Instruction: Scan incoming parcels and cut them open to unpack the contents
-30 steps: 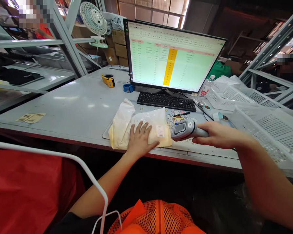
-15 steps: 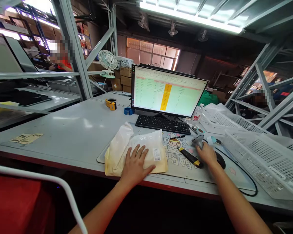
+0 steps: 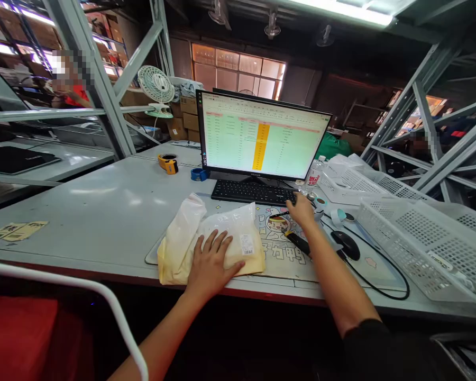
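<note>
Bagged parcel [image 3: 222,238] under flat left hand [image 3: 210,264], right hand [image 3: 301,210] at keyboard [image 3: 254,192]

Pale yellow package [image 3: 222,241], black keyboard [image 3: 252,192], green-and-orange monitor [image 3: 262,137].

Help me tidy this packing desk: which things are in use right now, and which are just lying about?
In use:
- bagged parcel, pressed flat under the left hand
- keyboard, its right end at the right hand
- monitor, showing a spreadsheet

Lying about:
- yellow tape dispenser
- blue tape roll
- mouse
- white baskets
- fan
</note>
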`<state>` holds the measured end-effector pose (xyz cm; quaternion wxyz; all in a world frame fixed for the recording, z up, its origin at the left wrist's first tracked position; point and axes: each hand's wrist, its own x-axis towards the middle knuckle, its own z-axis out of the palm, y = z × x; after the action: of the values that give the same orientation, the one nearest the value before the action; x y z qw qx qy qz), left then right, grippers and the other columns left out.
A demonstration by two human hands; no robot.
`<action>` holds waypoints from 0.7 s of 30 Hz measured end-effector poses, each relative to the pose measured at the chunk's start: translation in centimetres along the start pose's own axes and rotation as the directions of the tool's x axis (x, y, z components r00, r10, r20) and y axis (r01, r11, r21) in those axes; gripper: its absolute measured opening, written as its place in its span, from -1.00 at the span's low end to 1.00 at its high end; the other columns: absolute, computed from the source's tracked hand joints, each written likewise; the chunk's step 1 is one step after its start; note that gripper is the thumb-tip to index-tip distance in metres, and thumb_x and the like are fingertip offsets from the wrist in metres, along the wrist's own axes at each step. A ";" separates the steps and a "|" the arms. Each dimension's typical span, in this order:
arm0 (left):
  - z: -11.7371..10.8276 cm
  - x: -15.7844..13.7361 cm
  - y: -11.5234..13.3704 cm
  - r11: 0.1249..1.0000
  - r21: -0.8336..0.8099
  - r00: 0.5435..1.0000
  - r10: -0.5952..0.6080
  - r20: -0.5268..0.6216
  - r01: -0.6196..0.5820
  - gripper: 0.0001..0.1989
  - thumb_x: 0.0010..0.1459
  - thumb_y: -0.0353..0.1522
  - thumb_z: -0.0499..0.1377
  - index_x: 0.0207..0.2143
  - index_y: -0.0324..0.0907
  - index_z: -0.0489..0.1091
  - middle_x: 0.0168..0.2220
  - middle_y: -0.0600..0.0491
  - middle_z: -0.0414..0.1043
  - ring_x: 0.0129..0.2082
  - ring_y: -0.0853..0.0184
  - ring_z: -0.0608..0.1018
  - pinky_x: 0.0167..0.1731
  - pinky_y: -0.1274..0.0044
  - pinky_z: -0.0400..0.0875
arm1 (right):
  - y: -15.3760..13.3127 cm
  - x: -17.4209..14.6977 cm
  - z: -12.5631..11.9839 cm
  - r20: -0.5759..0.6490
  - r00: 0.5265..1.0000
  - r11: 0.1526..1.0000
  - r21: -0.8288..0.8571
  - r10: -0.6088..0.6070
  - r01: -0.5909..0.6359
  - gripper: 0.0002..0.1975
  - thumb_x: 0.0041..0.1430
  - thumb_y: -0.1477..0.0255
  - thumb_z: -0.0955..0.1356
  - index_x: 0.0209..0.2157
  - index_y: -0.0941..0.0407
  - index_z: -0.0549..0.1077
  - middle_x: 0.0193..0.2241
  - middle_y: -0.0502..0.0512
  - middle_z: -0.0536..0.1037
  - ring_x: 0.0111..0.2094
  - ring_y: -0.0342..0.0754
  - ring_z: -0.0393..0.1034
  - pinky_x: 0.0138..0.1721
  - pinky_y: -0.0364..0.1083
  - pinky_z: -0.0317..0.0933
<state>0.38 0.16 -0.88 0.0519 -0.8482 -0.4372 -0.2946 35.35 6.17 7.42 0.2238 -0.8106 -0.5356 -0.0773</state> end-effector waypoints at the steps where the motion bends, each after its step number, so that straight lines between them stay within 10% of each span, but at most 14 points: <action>1: 0.0 0.0 0.0 1.000 0.001 1.000 -0.001 0.004 0.001 -0.37 0.28 0.02 0.24 0.26 -0.12 0.40 0.35 -0.11 0.33 0.42 -0.07 0.25 0.42 -0.02 -0.01 | -1.3 0.3 1.4 0.034 0.999 1.000 0.011 -0.013 0.013 -0.40 0.36 0.26 0.29 0.33 0.26 0.29 0.22 0.44 0.44 0.22 0.21 0.33 0.25 0.07 0.17; 6: -0.2 0.1 0.0 1.000 0.011 1.000 -0.004 0.014 0.004 -0.36 0.27 0.02 0.25 0.25 -0.14 0.40 0.35 -0.11 0.34 0.41 -0.08 0.26 0.40 -0.02 0.03 | -4.1 0.5 6.7 0.069 0.997 1.000 0.010 0.022 -0.023 -0.29 0.38 0.24 0.28 0.43 0.27 0.13 0.41 0.44 0.18 0.42 0.29 0.00 0.36 0.20 -0.03; 13: 0.0 -0.1 0.0 1.000 0.007 1.000 -0.018 0.025 0.018 -0.34 0.28 0.03 0.25 0.28 -0.13 0.38 0.36 -0.08 0.33 0.41 -0.07 0.27 0.41 -0.02 0.03 | -3.1 0.9 8.0 0.233 0.970 0.997 -0.054 0.070 -0.059 -0.35 0.49 0.09 0.16 0.44 0.13 0.23 0.54 0.25 -0.20 0.52 0.31 -0.42 0.42 0.34 -0.31; 18: -0.1 -0.3 0.0 1.000 -0.010 0.999 -0.023 0.024 0.023 -0.33 0.28 0.03 0.25 0.29 -0.13 0.37 0.37 -0.07 0.32 0.42 -0.06 0.26 0.42 -0.02 0.02 | -4.5 0.5 6.2 0.108 0.992 0.998 0.023 0.063 -0.066 -0.36 0.48 0.15 0.21 0.42 0.19 0.25 0.53 0.29 -0.10 0.52 0.30 -0.33 0.43 0.30 -0.23; 21: -0.3 -0.3 0.1 1.000 -0.019 1.000 -0.022 0.003 0.022 -0.36 0.28 0.02 0.26 0.27 -0.13 0.39 0.35 -0.08 0.34 0.41 -0.05 0.27 0.41 0.00 0.04 | -6.4 -0.7 3.9 0.085 0.996 0.977 0.213 -0.018 -0.001 -0.38 0.49 0.08 0.19 0.32 0.22 0.38 0.31 0.41 0.36 0.35 0.24 0.20 0.31 0.15 0.11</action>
<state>0.18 -0.18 -0.82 0.0399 -0.8442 -0.4438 -0.2980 28.82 9.41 5.52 0.2856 -0.7823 -0.5534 0.0148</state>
